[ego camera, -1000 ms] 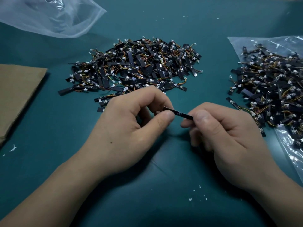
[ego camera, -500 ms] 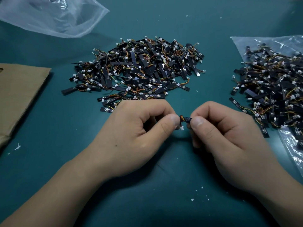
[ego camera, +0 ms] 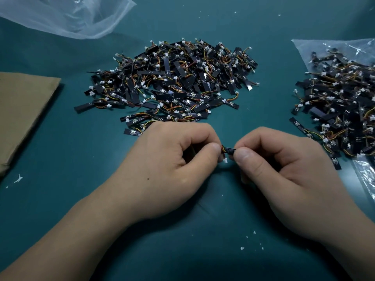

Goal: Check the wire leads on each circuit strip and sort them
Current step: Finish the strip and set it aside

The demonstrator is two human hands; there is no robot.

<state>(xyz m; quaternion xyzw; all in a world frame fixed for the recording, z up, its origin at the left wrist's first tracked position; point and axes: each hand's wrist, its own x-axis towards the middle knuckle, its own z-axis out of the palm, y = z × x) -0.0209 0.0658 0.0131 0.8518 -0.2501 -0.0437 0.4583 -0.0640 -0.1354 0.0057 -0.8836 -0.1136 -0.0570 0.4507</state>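
Observation:
One small black circuit strip [ego camera: 229, 150] with coloured wire leads and a white connector hangs between my two hands, just above the green mat. My left hand [ego camera: 168, 165] pinches its wire end between thumb and forefinger. My right hand [ego camera: 284, 169] pinches the strip's other end, most of which is hidden in the fingers. A big heap of the same strips [ego camera: 172, 84] lies behind the hands. A second heap [ego camera: 341, 106] lies on a clear plastic bag at the right.
A brown cardboard sheet [ego camera: 22, 110] lies at the left edge. A crumpled clear plastic bag [ego camera: 67, 15] sits at the back left. White scraps [ego camera: 251, 243] dot the green mat [ego camera: 203, 240] near me.
The strip has slid into my right hand, leaving only a short end showing. The hands have drawn closer, and the wires and white connector now show at my left thumb.

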